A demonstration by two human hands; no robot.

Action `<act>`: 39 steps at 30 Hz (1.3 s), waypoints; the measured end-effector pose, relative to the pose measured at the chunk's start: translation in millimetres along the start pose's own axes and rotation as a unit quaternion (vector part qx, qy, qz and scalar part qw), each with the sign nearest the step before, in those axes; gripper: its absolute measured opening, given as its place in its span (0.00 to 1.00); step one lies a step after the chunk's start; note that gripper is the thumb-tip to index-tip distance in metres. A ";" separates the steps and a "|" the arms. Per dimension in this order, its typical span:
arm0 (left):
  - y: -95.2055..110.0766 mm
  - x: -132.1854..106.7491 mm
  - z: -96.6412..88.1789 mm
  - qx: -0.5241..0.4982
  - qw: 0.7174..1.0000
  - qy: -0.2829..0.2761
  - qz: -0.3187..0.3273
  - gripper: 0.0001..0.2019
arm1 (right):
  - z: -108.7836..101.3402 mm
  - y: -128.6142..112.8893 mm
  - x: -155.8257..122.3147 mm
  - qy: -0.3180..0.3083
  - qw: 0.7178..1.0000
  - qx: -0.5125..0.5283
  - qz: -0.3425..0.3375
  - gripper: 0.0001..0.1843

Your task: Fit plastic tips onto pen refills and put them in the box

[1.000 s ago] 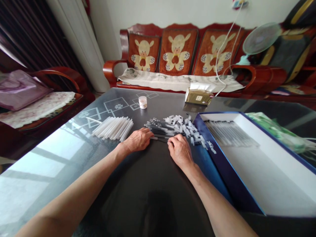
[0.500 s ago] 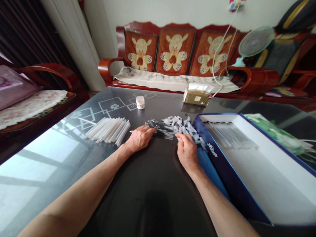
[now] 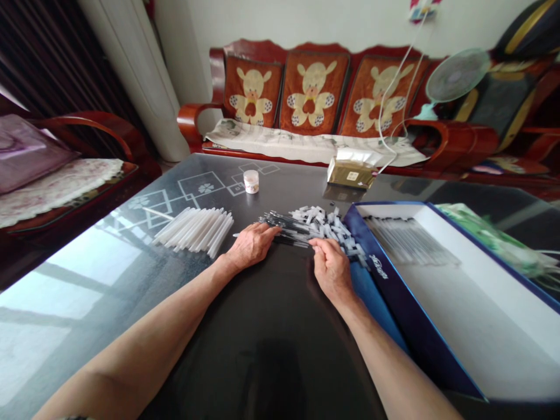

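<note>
A pile of dark pen refills (image 3: 291, 227) with white end pieces (image 3: 329, 224) lies on the dark glass table (image 3: 271, 326). My left hand (image 3: 251, 245) rests on the pile's left end, its fingers laid loosely over the refills and holding nothing lifted. My right hand (image 3: 331, 267) is at the pile's right side, its fingers pinched together on the refills near the white ends. A row of white pen barrels (image 3: 196, 229) lies to the left of my left hand.
An open blue box (image 3: 394, 280) with a white inside holds clear tubes (image 3: 409, 239) at the right. A small white jar (image 3: 251, 181) and a tissue box (image 3: 351, 172) stand farther back. Green bags (image 3: 490, 236) lie beyond the box. A wooden sofa (image 3: 315, 93) lines the wall.
My right hand has moved forward and to the right onto the pile near the white ends. My left hand has crept slightly forward over the pile's left end.
</note>
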State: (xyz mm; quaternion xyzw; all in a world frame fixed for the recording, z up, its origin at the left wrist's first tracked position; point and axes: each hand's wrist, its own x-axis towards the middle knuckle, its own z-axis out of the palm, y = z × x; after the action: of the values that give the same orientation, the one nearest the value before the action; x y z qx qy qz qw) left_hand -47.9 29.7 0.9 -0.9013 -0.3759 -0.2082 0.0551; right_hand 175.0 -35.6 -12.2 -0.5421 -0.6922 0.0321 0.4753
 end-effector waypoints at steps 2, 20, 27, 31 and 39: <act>0.0 0.2 -0.1 0.002 1.000 0.000 -0.004 0.17 | 0.2 0.5 -0.1 0.004 1.000 0.000 -0.003 0.13; 3.7 0.2 -2.4 -0.008 1.000 -0.003 0.030 0.16 | -0.3 -1.0 -0.1 0.009 1.000 0.006 0.009 0.13; 39.3 -0.9 -10.1 -0.032 0.997 -0.042 0.064 0.18 | 1.9 -10.0 -2.5 -0.052 0.994 0.089 0.021 0.07; 48.2 -1.6 -9.8 -0.069 0.996 -0.044 0.019 0.18 | 7.0 -16.1 -4.2 -0.020 0.995 0.062 0.077 0.09; 45.2 -3.2 -2.2 -0.093 0.994 -0.047 0.018 0.19 | 13.8 -14.8 -6.5 0.039 0.993 0.065 0.087 0.07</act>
State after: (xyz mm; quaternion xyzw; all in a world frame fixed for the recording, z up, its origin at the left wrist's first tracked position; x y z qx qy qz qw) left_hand -18.9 -5.2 4.1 -0.9179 -0.3406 -0.1990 -0.0425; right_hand 154.5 -40.3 -15.5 -0.5688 -0.6199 0.0972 0.5317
